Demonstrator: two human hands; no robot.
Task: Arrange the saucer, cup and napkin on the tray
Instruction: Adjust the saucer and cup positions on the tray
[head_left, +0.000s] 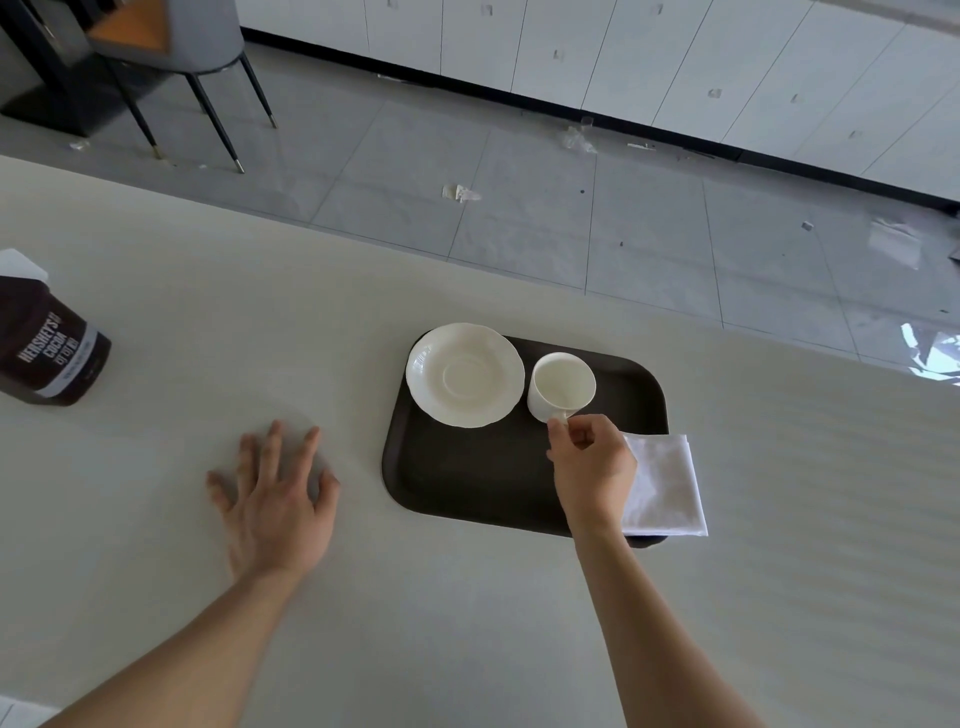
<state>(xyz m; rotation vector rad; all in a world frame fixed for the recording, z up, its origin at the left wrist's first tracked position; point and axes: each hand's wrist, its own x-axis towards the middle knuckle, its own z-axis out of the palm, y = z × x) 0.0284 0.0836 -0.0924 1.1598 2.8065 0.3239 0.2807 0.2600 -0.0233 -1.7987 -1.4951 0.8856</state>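
Observation:
A dark brown tray (467, 483) lies on the pale table. On its far left corner rests a white scalloped saucer (465, 374), overhanging the rim a little. To the right of the saucer stands an empty white cup (561, 384), upright on the tray. My right hand (592, 467) pinches the cup's handle at its near side. A folded white napkin (665, 486) lies on the tray's right near corner, partly over the rim and partly hidden by my right hand. My left hand (275, 499) rests flat on the table left of the tray, fingers spread, holding nothing.
A dark brown cocoa pouch (47, 353) stands at the table's left edge. The table's far edge runs diagonally behind the tray, with grey tiled floor beyond. A chair (197, 57) and white cabinets stand at the back.

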